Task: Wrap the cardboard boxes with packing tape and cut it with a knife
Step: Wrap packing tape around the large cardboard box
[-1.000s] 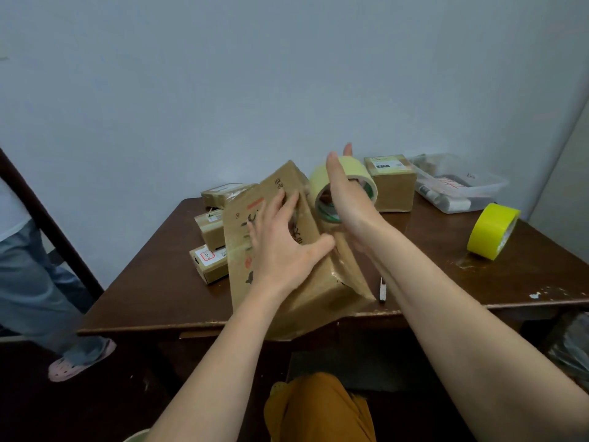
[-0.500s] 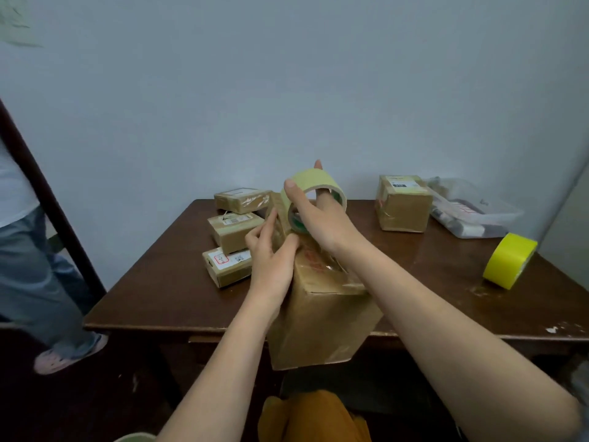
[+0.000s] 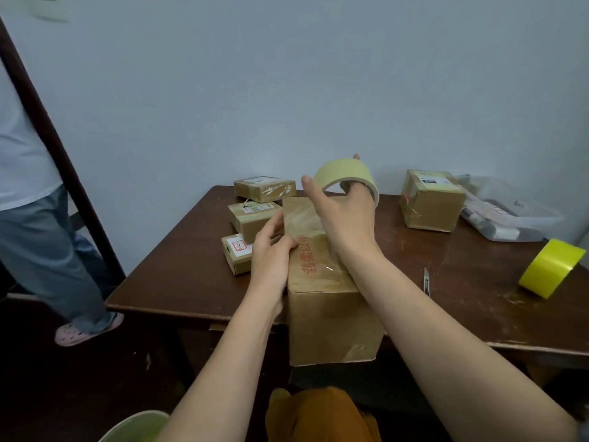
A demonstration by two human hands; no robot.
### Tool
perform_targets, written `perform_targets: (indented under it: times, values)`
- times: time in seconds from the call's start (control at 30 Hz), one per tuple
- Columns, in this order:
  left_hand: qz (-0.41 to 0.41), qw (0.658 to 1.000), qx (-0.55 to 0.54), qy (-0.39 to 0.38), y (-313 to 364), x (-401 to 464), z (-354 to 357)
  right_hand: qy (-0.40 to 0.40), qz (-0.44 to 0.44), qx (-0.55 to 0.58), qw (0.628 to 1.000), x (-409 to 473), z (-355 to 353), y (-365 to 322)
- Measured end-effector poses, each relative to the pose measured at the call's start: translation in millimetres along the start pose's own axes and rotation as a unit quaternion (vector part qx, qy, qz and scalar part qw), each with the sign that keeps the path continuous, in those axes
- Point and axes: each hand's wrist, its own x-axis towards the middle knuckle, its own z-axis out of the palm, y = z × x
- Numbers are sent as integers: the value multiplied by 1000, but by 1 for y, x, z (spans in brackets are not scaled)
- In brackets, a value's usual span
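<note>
At the near edge of the dark wooden tabletop (image 3: pixel 178 282), the tall brown cardboard box (image 3: pixel 331 320) overhangs; a hard pull could tip it. Left hand (image 3: pixel 271 260) presses its side, fingers together. Right hand (image 3: pixel 345 218) is raised, fingers hooked through the pale yellow tape roll (image 3: pixel 345 177); film could wrinkle.
</note>
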Motion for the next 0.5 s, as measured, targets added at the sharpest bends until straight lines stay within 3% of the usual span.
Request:
perform_targets:
  times: [0.1,0.23,0.4,0.5]
  values:
    - [-25,994,105,-31,11,6,5,-27,63,-22,997,2,0,5]
    - [-27,970,235,-52,19,12,7,-28,82,-28,996,3,0,4]
    - [-73,985,154,-33,20,16,15,-15,74,-24,997,4,-2,3]
    - [-86,987,136,-13,22,16,18,54,76,-18,996,12,-16,1]
